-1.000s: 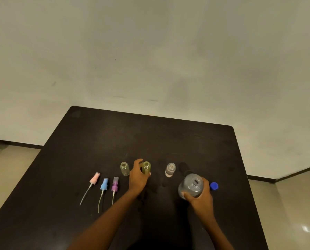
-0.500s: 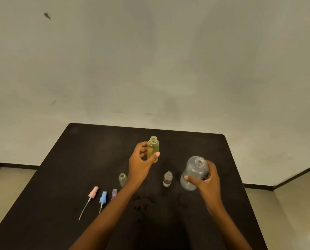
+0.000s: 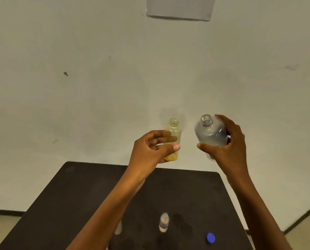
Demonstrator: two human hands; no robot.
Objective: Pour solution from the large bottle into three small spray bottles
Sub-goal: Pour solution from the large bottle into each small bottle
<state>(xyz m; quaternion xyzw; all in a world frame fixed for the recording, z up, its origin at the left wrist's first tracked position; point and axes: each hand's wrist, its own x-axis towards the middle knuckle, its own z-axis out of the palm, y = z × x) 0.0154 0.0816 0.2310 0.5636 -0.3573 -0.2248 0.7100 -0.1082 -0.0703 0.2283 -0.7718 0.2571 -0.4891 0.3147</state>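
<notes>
Up above the far edge of the table (image 3: pixel 74 195), head cam view: you've got both bottles in the air with the pale wall (image 3: pixel 78 87) behind them. Your left hand (image 3: pixel 150 148) is wrapped round the small yellow bottle (image 3: pixel 174 131), thumb across the front and fingers curled behind it. That bottle sits upright with its neck open, no sprayer on it. I honestly can't tell if there's any liquid in it or if that's just the tint.

Your right hand (image 3: pixel 229 148) grips the large bottle (image 3: pixel 211 135), thumb under the front and fingers curved over the back. It's uncapped too, and its mouth leans a little toward the yellow one. The two bottles are near each other but not touching, with mouths at roughly the same height.

Down on the table, a small clear bottle (image 3: pixel 164 222) stands upright between your forearms, also with an open neck. Another small bottle (image 3: pixel 118 229) peeks out just behind your left forearm and is mostly hidden, so there's not much to say about it. The blue cap (image 3: pixel 211 238) lies near the right side of the table, well apart from the clear bottle. Up top, a grey sheet (image 3: pixel 179 8) is stuck on the wall.
</notes>
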